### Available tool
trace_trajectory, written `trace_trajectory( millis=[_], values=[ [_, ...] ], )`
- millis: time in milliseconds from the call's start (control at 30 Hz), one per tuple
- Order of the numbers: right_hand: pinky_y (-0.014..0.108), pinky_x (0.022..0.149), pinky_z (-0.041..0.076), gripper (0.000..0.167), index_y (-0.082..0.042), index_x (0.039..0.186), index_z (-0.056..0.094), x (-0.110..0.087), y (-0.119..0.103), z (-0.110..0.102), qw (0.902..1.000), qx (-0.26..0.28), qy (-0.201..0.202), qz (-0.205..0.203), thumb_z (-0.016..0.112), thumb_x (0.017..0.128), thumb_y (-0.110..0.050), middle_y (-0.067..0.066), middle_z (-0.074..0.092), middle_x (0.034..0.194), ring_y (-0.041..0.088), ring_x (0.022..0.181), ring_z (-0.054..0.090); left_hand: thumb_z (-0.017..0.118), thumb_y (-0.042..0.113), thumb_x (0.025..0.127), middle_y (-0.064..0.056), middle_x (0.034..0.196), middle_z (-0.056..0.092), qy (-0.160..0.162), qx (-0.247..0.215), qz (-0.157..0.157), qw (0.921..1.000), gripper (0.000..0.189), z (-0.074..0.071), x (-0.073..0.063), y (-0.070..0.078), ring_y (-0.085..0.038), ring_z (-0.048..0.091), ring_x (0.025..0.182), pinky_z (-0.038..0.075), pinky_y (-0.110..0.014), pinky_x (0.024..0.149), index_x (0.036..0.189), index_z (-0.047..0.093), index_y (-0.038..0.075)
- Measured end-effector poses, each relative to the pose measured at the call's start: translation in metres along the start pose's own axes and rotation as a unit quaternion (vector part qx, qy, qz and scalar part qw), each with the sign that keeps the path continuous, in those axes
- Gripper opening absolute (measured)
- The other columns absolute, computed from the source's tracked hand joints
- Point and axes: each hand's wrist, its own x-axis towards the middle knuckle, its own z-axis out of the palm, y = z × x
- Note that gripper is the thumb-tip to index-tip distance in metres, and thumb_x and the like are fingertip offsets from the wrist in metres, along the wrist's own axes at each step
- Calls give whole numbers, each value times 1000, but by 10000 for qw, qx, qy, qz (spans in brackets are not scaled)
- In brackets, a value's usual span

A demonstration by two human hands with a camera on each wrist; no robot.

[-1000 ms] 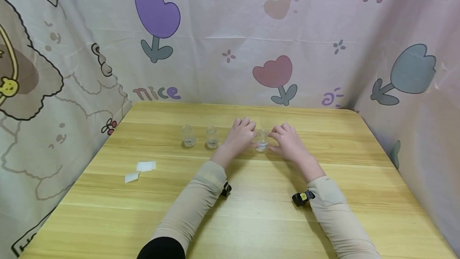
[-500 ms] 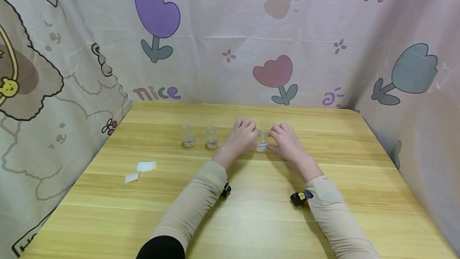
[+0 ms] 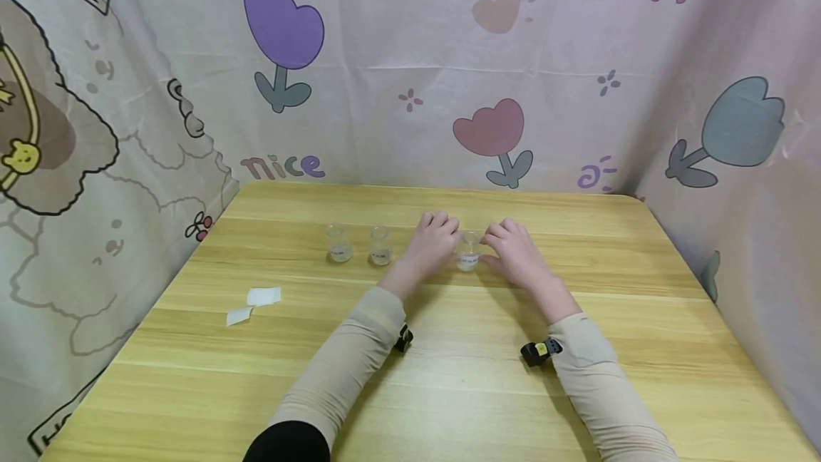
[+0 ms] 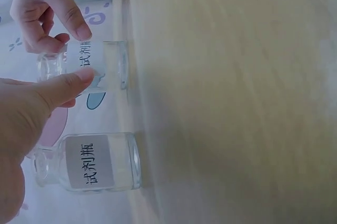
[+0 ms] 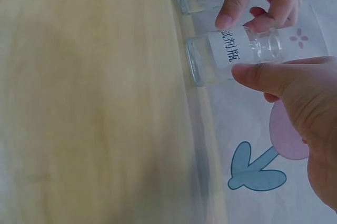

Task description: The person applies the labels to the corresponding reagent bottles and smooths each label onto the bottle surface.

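Observation:
A small clear glass reagent bottle (image 3: 468, 254) with a white printed label (image 5: 230, 46) stands upright on the table, between my two hands. My left hand (image 3: 431, 242) holds it from the left, its thumb (image 4: 79, 77) on the label and its fingers partly hidden behind the glass. From the other side my right hand (image 3: 516, 255) pinches the bottle, thumb (image 5: 250, 74) at the label's edge and fingers mostly out of sight behind. Left of the hands stand two like bottles, the nearer one (image 3: 380, 247) and the farther one (image 3: 338, 244), both labelled.
Two white paper pieces, a larger one (image 3: 264, 296) and a smaller one (image 3: 239, 316), lie on the left of the wooden table (image 3: 462, 391). A printed cloth (image 3: 385, 34) hangs behind the table and along its sides.
Both hands stay around the same bottle with only slight thumb movement. The other bottles and the paper pieces keep their places; the head view has shifted slightly.

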Motion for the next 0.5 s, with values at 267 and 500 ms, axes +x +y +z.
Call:
trace_trajectory(
  millis=[267,500],
  values=[
    [38,78,37,27,-5,99,73,0,0,-4,9998,-4,-140,118,81,79,-21,6,63,96,23,91,48,69,47,84,7,100,58,75,-23,191,9998,36,-4,-1,-4,-17,39,94,29,-33,82,108,75,20],
    [39,81,38,29,-5,102,74,1,-1,-6,9992,48,-274,288,78,82,-24,7,65,99,23,93,49,68,47,86,8,100,59,-65,10,120,9999,35,-2,0,-4,-17,39,94,30,-32,82,108,75,21]
  ],
)
